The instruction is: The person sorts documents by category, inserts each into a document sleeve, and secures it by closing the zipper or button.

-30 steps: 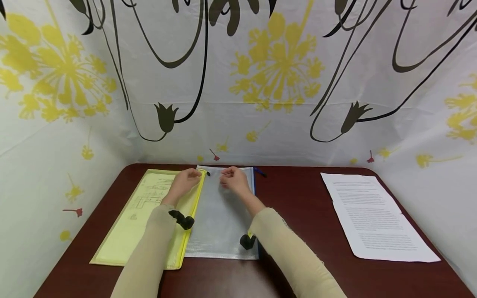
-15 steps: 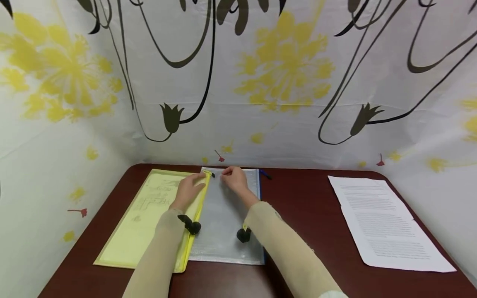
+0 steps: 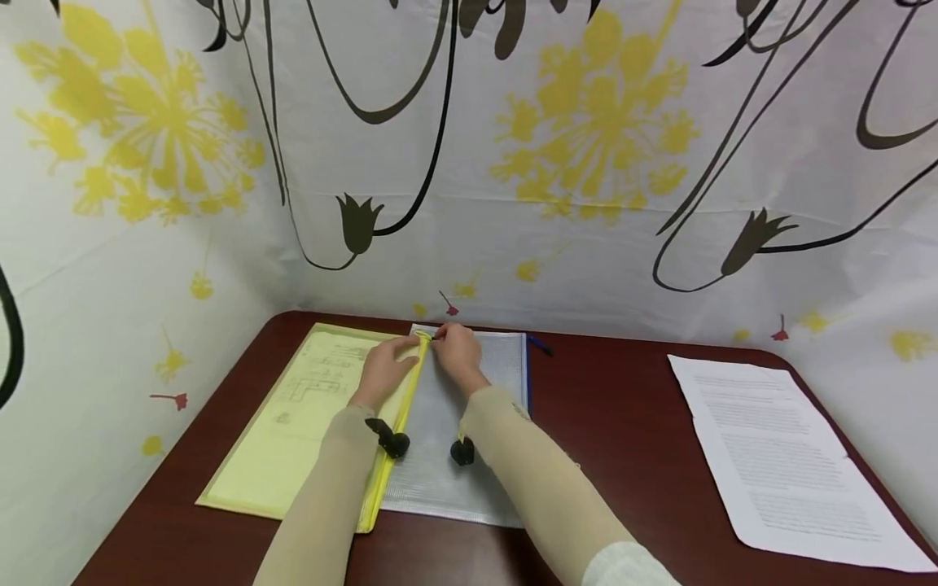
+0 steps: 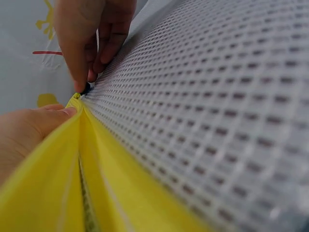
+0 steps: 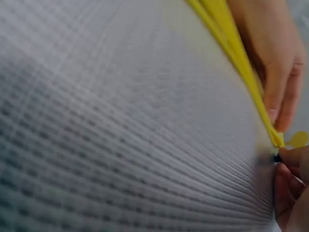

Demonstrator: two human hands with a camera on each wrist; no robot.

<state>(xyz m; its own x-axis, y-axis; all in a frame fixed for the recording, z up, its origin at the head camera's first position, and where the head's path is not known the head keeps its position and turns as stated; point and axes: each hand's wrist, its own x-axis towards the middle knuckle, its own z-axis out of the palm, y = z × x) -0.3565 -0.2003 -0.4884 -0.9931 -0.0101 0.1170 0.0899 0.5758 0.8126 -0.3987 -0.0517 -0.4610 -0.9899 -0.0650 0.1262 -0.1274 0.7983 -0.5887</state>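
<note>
A yellow zip folder [image 3: 264, 439] lies on the left of the table, a sheet with drawings showing through it. Its right edge overlaps a clear mesh folder [image 3: 432, 480] with a blue edge. Near the top corner of the yellow folder, my left hand [image 3: 383, 373] grips the yellow edge, its thumb against the strip in the left wrist view. Just to the right, my right hand [image 3: 458, 356] pinches a small dark zipper pull [image 5: 276, 157] at the end of that edge. The yellow strip stands parted in the left wrist view. Fingertips partly hide the pull.
Printed sheets [image 3: 791, 464] lie at the right of the dark red table [image 3: 623, 480]. A blue pen [image 3: 541, 347] sticks out beside the mesh folder's top right corner. Patterned fabric [image 3: 586, 268] hangs behind the table's far edge.
My right hand has moved left to the top corner of the yellow folder and now pinches the dark pull. My left hand has settled onto the yellow edge. The head view has shifted slightly.
</note>
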